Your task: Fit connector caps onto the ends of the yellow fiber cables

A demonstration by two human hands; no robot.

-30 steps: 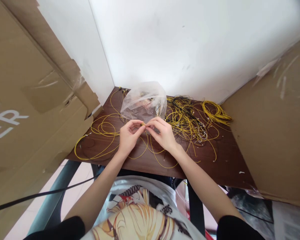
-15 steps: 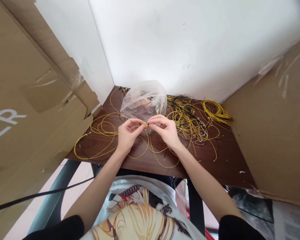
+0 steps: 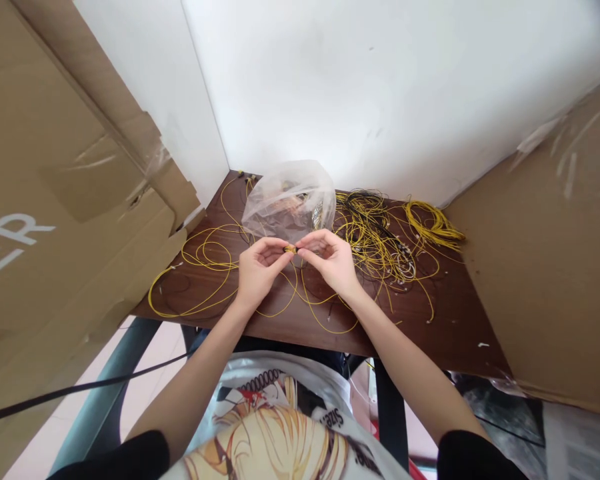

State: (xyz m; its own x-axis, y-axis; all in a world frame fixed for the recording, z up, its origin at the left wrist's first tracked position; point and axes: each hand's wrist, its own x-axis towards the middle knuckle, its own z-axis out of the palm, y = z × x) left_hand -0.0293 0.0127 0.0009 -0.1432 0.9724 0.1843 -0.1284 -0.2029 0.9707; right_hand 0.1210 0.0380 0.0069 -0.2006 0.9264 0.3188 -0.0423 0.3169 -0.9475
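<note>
Two hands are pinched on one small yellow connector [image 3: 291, 249], left hand [image 3: 257, 269] and right hand [image 3: 332, 261] at either end; it is held crosswise above the desk [image 3: 450, 333], mid-width, near its front edge.

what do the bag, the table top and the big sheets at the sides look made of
Bag: thin clear plastic, glossy, crinkled, contents showing through. Table top: dark brown wood or wood-look laminate, with faint grain. Side sheets: brown cardboard, matt, with shiny tape strips.
</note>
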